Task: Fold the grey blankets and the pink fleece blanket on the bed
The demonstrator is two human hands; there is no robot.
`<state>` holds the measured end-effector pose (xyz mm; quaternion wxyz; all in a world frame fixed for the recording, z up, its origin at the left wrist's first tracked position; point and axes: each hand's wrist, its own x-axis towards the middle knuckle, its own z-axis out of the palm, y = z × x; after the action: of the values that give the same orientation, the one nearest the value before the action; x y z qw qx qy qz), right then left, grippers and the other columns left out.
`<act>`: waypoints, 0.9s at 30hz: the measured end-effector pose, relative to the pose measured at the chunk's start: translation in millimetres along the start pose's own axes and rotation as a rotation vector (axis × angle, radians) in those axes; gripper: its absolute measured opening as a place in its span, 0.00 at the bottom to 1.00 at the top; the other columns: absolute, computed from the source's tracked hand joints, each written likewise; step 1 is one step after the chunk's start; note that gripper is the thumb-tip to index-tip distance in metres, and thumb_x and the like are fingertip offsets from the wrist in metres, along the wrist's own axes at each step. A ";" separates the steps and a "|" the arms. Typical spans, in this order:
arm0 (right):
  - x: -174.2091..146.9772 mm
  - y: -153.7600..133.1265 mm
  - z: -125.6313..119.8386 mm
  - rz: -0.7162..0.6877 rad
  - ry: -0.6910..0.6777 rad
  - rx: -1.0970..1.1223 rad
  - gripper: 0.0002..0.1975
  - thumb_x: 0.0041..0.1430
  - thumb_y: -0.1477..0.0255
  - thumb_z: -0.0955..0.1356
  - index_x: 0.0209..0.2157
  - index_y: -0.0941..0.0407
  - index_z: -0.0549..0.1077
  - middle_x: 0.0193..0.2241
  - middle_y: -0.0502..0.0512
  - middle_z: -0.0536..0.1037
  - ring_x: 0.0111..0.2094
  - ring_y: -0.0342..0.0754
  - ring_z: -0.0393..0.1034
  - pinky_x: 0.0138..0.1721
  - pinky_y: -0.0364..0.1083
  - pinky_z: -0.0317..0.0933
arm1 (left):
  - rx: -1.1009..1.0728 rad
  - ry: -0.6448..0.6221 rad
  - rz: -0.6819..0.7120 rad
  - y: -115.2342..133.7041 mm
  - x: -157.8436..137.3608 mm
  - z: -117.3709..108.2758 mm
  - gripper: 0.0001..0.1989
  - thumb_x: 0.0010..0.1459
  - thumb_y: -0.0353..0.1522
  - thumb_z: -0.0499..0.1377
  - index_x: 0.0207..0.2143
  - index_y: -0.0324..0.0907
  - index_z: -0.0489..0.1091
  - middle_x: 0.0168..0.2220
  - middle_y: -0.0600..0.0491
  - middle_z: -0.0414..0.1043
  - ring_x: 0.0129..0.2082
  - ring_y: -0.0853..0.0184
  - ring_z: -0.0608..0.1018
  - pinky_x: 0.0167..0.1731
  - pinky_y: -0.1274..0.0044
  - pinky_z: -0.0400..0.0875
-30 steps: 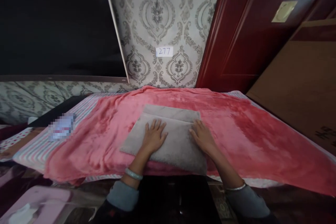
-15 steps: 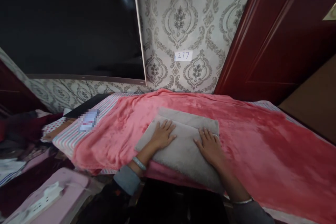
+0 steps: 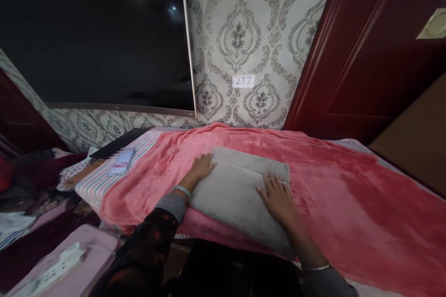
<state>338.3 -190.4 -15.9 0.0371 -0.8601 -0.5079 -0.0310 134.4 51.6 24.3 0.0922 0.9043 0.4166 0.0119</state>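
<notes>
Left hand (image 3: 204,166) and right hand (image 3: 278,197) lie flat on grey, plush, rectangular cloth (image 3: 232,197); 1 fold appears done, far strip (image 3: 251,163) uncovered.

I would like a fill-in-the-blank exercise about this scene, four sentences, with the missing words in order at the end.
1. The cloth on the blanket is colored ____.
2. The left hand is at the cloth's left side, and the right hand is at its ____ side.
3. The card shows the number ____.
4. In the picture, the screen is to the ____ of the card.

Missing words: gray; right; 277; left.
</notes>
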 end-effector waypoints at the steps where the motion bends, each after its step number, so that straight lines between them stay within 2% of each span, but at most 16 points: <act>1: 0.1 0.0 0.5 0.001 0.004 0.011 0.31 0.72 0.58 0.56 0.70 0.61 0.55 0.69 0.63 0.50 0.69 0.58 0.43 0.67 0.59 0.42 | 0.003 0.002 -0.019 1.9 -0.1 -2.9 0.32 0.67 0.45 0.42 0.70 0.44 0.50 0.72 0.45 0.44 0.71 0.51 0.51 0.66 0.52 0.48; 4: 0.1 -0.1 2.4 0.004 0.021 0.046 0.31 0.72 0.59 0.56 0.69 0.61 0.56 0.69 0.64 0.51 0.69 0.59 0.44 0.67 0.59 0.42 | 0.017 0.041 -0.022 19.1 -2.7 -9.2 0.33 0.67 0.47 0.42 0.70 0.44 0.50 0.73 0.44 0.39 0.72 0.47 0.46 0.65 0.47 0.44; 6: -0.3 -0.3 3.7 0.005 0.026 0.067 0.32 0.72 0.58 0.56 0.69 0.61 0.56 0.69 0.64 0.51 0.69 0.59 0.44 0.67 0.59 0.41 | 0.027 0.074 0.105 38.0 -5.1 -8.3 0.33 0.67 0.48 0.41 0.70 0.45 0.50 0.73 0.46 0.39 0.72 0.50 0.44 0.66 0.48 0.40; 9: 0.6 0.9 3.8 0.000 0.012 0.075 0.32 0.72 0.58 0.56 0.69 0.61 0.56 0.69 0.65 0.51 0.69 0.59 0.44 0.67 0.59 0.41 | 0.039 0.065 0.341 64.7 -8.2 2.4 0.33 0.67 0.48 0.42 0.69 0.45 0.51 0.72 0.46 0.45 0.72 0.54 0.47 0.68 0.51 0.39; 12: 8.0 6.1 -1.7 0.006 -0.033 0.074 0.31 0.71 0.60 0.56 0.69 0.60 0.57 0.69 0.65 0.52 0.69 0.59 0.45 0.66 0.60 0.43 | 0.047 0.063 0.370 77.8 -10.6 17.3 0.32 0.68 0.47 0.42 0.69 0.44 0.52 0.71 0.45 0.48 0.71 0.54 0.50 0.67 0.51 0.41; 14: 17.8 11.2 -7.5 0.014 -0.022 0.073 0.30 0.70 0.61 0.55 0.68 0.61 0.58 0.68 0.66 0.53 0.69 0.60 0.45 0.65 0.61 0.45 | 0.045 0.085 0.357 79.5 -12.6 24.9 0.32 0.68 0.47 0.42 0.69 0.43 0.52 0.71 0.45 0.49 0.71 0.53 0.51 0.67 0.50 0.41; 18: 40.3 18.2 -7.8 0.025 0.113 0.039 0.33 0.69 0.59 0.53 0.67 0.64 0.59 0.68 0.70 0.53 0.69 0.64 0.44 0.64 0.63 0.45 | 0.017 0.109 0.375 77.3 -16.6 32.7 0.32 0.68 0.48 0.42 0.69 0.44 0.52 0.71 0.46 0.48 0.71 0.53 0.51 0.68 0.50 0.41; 22: 49.7 21.5 16.2 0.028 0.091 0.024 0.37 0.66 0.54 0.52 0.67 0.64 0.59 0.67 0.70 0.55 0.67 0.63 0.48 0.64 0.63 0.46 | -0.017 0.086 0.391 73.4 -14.2 36.9 0.33 0.67 0.50 0.41 0.69 0.46 0.51 0.72 0.46 0.46 0.71 0.53 0.49 0.68 0.50 0.40; 27: 51.7 29.7 40.1 -0.006 0.125 0.059 0.40 0.64 0.51 0.49 0.67 0.64 0.58 0.67 0.71 0.54 0.68 0.62 0.46 0.64 0.64 0.44 | -0.023 0.016 0.430 60.0 2.8 30.9 0.34 0.66 0.52 0.42 0.69 0.49 0.51 0.73 0.47 0.43 0.72 0.51 0.48 0.67 0.49 0.41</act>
<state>389.9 -155.8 -52.0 0.0941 -0.8536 -0.5076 -0.0699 184.3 10.7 4.3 0.0946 0.9711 0.2146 0.0430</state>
